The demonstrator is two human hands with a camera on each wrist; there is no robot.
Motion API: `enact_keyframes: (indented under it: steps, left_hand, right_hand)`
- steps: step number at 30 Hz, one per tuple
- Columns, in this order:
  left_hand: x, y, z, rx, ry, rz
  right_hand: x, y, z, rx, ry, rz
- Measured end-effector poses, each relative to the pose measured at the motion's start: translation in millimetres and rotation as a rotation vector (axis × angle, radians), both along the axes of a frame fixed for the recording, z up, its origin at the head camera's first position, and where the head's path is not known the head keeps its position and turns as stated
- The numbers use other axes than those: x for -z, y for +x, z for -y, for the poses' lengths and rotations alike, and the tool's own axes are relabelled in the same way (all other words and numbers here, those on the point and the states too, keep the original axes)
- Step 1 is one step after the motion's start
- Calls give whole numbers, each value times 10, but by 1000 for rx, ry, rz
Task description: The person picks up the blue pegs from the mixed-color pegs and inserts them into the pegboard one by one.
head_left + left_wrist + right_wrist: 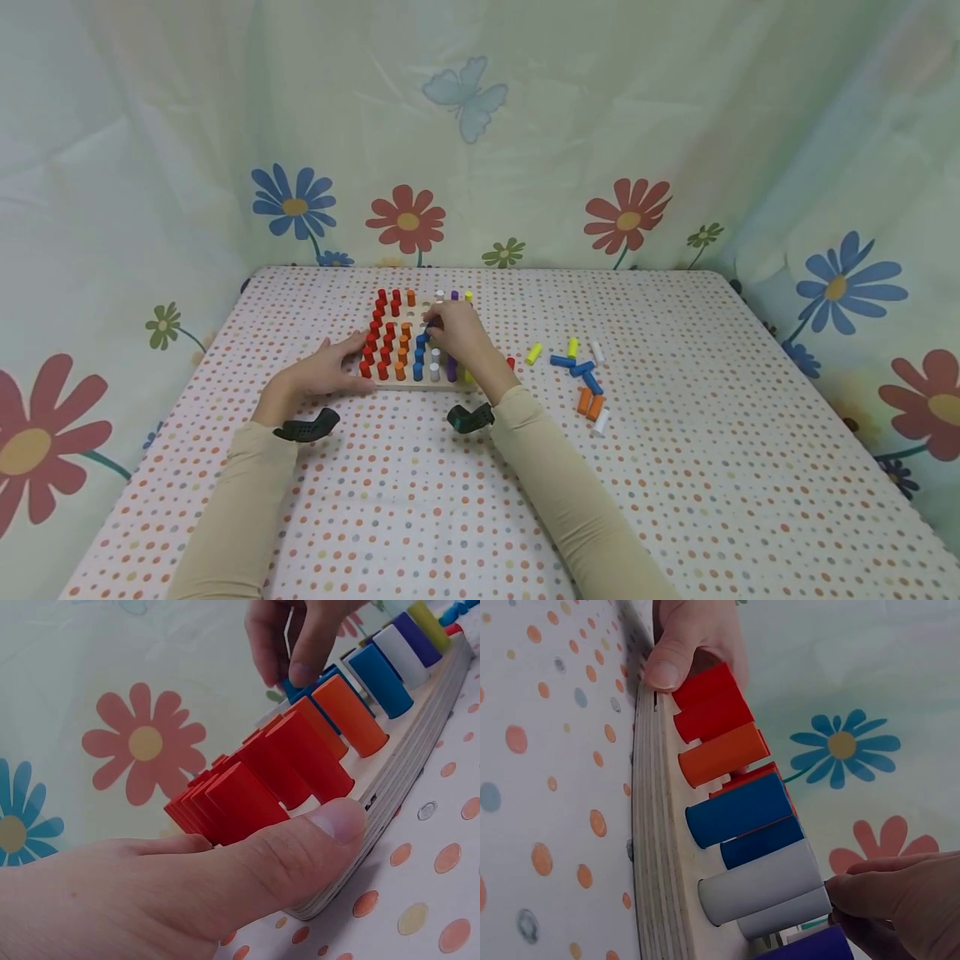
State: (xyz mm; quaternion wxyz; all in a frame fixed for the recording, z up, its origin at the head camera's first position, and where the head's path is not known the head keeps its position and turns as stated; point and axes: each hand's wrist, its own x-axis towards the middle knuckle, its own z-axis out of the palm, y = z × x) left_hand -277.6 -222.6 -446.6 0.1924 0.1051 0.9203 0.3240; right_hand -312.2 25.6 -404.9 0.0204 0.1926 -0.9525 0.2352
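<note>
A wooden pegboard bears rows of red, orange, blue, white, purple and yellow pegs. My left hand rests against its left side, with the thumb laid along the front corner beside the red pegs. Over the board's middle, my right hand pinches a blue peg between thumb and fingertips, near the blue column. Its lower end is hidden, so I cannot tell whether it sits in a hole. In the right wrist view, a white peg stands in front of the right fingers.
Loose yellow, blue, white and orange pegs lie right of the board. A red peg lies close to the right forearm. The table has a dotted cloth, and a flowered curtain hangs behind it.
</note>
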Motion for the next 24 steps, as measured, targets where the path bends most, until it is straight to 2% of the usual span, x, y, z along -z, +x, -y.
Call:
enact_keyframes:
  steps: [10,18,24]
  left_hand:
    - [6,-15,-7,-6,-7,2]
    - [18,-19,0,-4,-2,7]
    - [0,-12,-8,-11,-6,13]
  right_hand:
    - [36,14,-4,-35,-33,-19]
    - [72,20,-1,-31,-5,-45]
    - [69,12,15,-64,28,-68]
